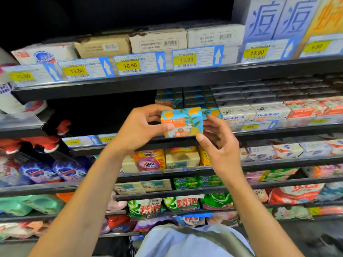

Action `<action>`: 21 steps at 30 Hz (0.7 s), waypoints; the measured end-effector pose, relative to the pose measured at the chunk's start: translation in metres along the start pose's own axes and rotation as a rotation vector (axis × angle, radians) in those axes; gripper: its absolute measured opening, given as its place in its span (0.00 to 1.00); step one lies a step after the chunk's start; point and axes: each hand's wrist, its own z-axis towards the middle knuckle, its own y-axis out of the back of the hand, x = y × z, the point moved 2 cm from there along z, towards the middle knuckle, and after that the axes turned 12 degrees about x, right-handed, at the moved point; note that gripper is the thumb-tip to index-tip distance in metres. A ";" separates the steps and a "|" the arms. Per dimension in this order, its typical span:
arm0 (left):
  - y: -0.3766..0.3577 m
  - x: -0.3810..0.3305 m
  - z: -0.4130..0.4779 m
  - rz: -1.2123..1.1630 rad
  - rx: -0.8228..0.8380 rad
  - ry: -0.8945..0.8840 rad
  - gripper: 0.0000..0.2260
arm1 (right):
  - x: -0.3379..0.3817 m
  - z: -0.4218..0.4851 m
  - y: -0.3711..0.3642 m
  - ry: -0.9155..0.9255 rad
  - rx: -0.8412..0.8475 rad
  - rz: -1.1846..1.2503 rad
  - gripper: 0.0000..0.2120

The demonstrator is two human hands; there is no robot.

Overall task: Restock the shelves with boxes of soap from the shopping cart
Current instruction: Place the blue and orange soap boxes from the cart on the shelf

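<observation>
In the centre of the frame, a person holds a blue and orange soap box (182, 122) up in front of the middle shelf (278, 130), level with its front edge. The left hand (141, 127) grips the box's left end, fingers curled over the top and thumb pressed on the front, while the right hand (217, 143) cups the right end with bent fingers, its thumb at the lower right corner. Just behind and right of the box are stacked matching boxes (194, 97) and then white Goat Soap boxes (235, 113); the shelf to the left is dark.
</observation>
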 end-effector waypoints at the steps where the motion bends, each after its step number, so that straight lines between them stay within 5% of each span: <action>1: 0.007 0.003 0.002 -0.032 -0.034 0.003 0.17 | -0.005 -0.001 0.002 0.077 0.013 -0.197 0.23; 4: 0.029 0.014 0.012 -0.137 -0.142 0.040 0.16 | -0.024 -0.004 0.002 0.364 0.132 -0.722 0.20; 7: 0.047 0.025 0.026 -0.143 -0.180 0.060 0.16 | -0.042 -0.005 -0.005 0.484 0.253 -0.965 0.21; 21: 0.047 0.057 0.070 0.381 -0.069 0.127 0.18 | -0.077 -0.005 -0.010 0.526 0.206 -1.166 0.24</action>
